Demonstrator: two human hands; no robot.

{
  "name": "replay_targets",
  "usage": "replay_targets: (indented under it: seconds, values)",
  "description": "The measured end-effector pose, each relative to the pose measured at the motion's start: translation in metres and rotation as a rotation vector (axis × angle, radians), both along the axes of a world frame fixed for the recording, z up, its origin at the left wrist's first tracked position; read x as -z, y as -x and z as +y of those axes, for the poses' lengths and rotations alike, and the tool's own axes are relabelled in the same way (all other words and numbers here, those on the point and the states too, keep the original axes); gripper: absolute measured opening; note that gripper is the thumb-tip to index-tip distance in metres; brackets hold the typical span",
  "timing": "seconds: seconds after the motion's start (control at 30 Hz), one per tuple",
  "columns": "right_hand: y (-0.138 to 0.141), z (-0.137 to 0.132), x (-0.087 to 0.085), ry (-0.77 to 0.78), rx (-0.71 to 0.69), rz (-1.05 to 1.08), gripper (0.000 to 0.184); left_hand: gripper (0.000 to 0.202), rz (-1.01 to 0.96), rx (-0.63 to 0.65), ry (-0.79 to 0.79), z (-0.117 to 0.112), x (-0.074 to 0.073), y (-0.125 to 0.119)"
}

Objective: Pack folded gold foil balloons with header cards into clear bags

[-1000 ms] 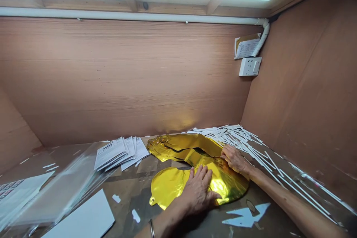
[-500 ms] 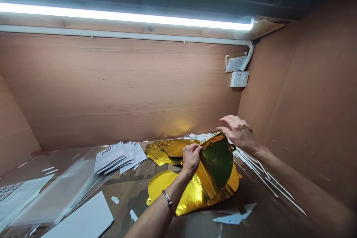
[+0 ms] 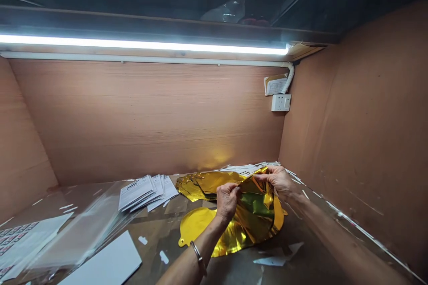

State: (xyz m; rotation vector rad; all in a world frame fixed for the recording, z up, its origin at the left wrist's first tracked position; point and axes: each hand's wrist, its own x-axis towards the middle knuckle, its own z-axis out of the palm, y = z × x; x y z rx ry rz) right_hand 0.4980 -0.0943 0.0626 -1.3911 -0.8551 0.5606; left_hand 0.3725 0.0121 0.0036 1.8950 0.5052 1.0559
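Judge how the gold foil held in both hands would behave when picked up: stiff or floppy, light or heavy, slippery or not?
The foil is probably floppy: it folds and creases below the left hand and right hand. It looks light for its size, seeming thin at the edge. Its smooth, mirror-like shine suggests it could slip.

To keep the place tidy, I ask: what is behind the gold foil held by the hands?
Behind the held foil lie more gold foils and white sticks. Parts of both are covered, so their full extent cannot be seen.
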Motion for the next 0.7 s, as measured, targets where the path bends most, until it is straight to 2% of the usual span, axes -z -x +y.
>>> replay_targets:
  seconds: [0.1, 0.17, 0.27, 0.33, 0.43, 0.5, 0.57, 0.63, 0.7]
  values:
    - [-0.012, 0.000, 0.014, -0.006, 0.043, 0.090, 0.032, 0.020, -0.037, -0.022, 0.031, 0.003, -0.003, 0.003]
    - [-0.025, -0.001, 0.030, 0.026, 0.113, 0.143, 0.026, 0.019, -0.082, -0.055, 0.058, 0.012, -0.010, 0.007]
    - [-0.045, -0.003, 0.063, 0.139, 0.243, 0.210, 0.021, 0.020, -0.193, -0.144, 0.107, 0.038, -0.035, 0.022]
    - [-0.056, -0.005, 0.085, 0.230, 0.316, 0.235, 0.021, 0.023, -0.295, -0.226, 0.137, 0.063, -0.066, 0.041]
    - [-0.068, -0.007, 0.110, 0.338, 0.391, 0.228, 0.021, 0.021, -0.463, -0.382, 0.143, 0.101, -0.131, 0.085]
    - [-0.072, -0.005, 0.120, 0.381, 0.432, 0.183, 0.022, 0.016, -0.562, -0.474, 0.104, 0.119, -0.179, 0.119]
    - [-0.075, -0.003, 0.124, 0.394, 0.476, 0.100, 0.030, 0.009, -0.662, -0.537, 0.022, 0.126, -0.220, 0.150]
    - [-0.078, 0.001, 0.124, 0.387, 0.516, -0.013, 0.039, 0.008, -0.696, -0.570, -0.090, 0.125, -0.245, 0.171]
    - [-0.080, 0.003, 0.113, 0.357, 0.550, -0.163, 0.040, 0.012, -0.641, -0.592, -0.269, 0.116, -0.251, 0.182]
